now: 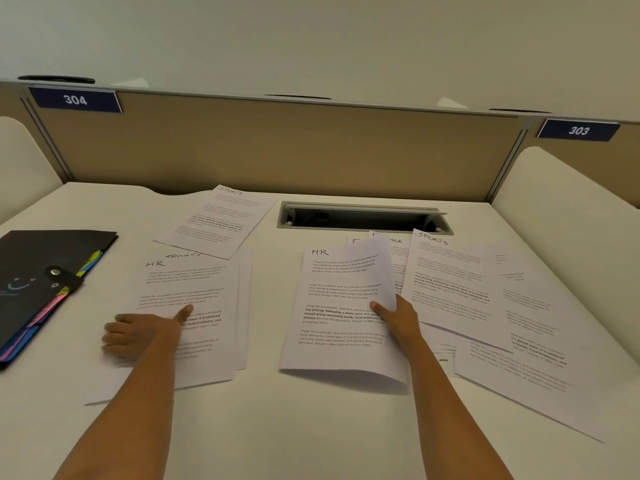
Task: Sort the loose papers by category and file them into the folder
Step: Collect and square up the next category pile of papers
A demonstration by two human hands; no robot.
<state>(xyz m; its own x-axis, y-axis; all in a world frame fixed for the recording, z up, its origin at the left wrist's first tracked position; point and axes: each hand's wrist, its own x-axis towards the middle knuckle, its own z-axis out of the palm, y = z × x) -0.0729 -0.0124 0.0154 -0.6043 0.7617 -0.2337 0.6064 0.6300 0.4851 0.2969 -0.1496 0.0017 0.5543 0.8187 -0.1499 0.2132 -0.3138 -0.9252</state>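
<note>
white desk fills most of my feed, backed by a tan partition. on the right lies a loose spread of papers, its top sheet headed sports, with finance sheets peeking out behind. on the left sits a smaller pile topped by a page marked hr, and a single sports page overlaps its far edge. between the two groups, an hr sheet curls up off the desk. the black folder, snapped closed with coloured tabs showing, rests at the far left edge. my left hand lies flat on the pile, thumb stretched out. my right hand pinches the hr sheet's right edge, thumb on top.
</note>
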